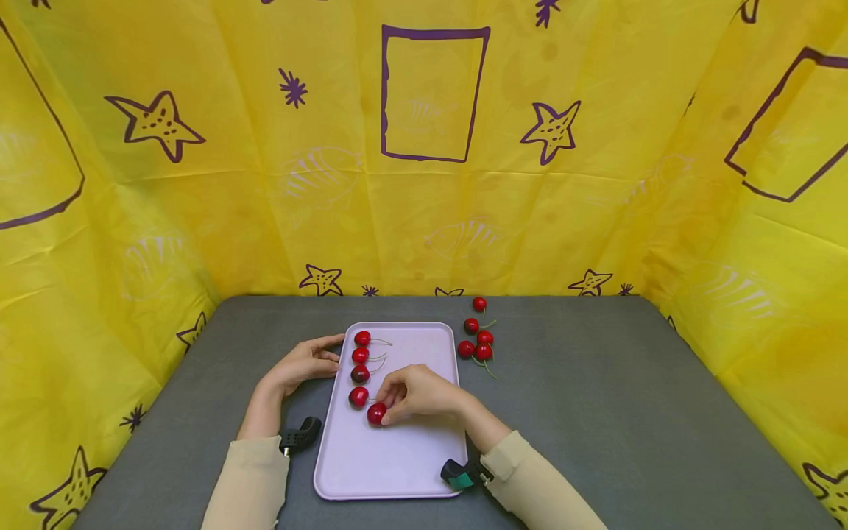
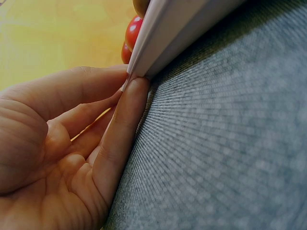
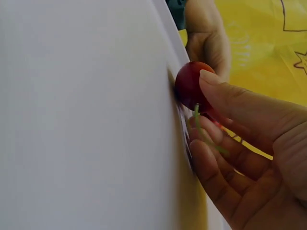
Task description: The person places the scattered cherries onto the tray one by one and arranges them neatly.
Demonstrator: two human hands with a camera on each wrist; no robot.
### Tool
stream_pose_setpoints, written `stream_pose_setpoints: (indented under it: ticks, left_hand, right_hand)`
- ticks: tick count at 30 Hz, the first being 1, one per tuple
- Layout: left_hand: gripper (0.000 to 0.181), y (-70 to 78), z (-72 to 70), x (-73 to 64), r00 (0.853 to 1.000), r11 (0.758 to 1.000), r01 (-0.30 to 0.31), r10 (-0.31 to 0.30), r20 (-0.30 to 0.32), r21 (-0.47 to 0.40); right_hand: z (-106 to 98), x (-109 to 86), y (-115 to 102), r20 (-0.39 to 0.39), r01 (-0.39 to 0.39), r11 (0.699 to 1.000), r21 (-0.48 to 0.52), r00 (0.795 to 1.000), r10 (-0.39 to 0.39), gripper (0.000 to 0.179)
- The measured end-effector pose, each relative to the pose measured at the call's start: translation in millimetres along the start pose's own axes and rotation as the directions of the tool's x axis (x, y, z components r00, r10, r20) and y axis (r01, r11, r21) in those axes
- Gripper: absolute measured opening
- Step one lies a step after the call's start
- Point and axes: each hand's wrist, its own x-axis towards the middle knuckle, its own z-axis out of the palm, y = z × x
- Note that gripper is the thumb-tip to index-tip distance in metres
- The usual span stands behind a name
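A pale lilac rectangular tray [image 1: 397, 475] lies on the grey table. My right hand [image 1: 414, 394] is over its middle, pinching a dark red cherry [image 3: 189, 86] between thumb and fingers, low at the tray surface. The green stem [image 3: 199, 124] of that cherry hangs toward the curled fingers. Several stemmed cherries [image 1: 358, 397] sit in a column along the tray's left side, just beyond the held one. At the left edge my left hand [image 1: 301, 368] rests its fingertips against the tray's rim [image 2: 144, 52], with fairly straight fingers.
Past the tray's upper right corner, several more cherries [image 1: 484, 352] lie in a loose cluster on the grey tabletop [image 1: 596, 412]. A yellow patterned cloth [image 1: 424, 221] walls in the back and both sides. Black wrist devices [image 1: 301, 434] are worn on both arms.
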Motion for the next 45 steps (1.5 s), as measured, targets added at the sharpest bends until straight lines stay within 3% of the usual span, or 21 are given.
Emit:
stream_pose_setpoints:
  ticks: [8,15,45]
  left_hand:
    - [0.069,0.9,1.5,1.0,1.0,1.0,0.013,-0.013,-0.005,-0.015]
    - [0.07,0.0,0.7,-0.2,1.0,1.0,-0.021,0.021,0.017,-0.016]
    - [0.069,3.0,0.3,-4.3,1.0,1.0,-0.02,0.02,0.013,-0.015]
  right_hand:
    - [8,4.7,-5,0.003,0.037,0.999,-0.031,0.999,-0.037,0.022]
    - [11,9.5,-7,-0.003,0.055,0.996,-0.077,0.998,-0.055,0.02]
    - [14,14.0,-13,-0.027,0.05,0.997,-0.052,0.998,-0.052,0.02]
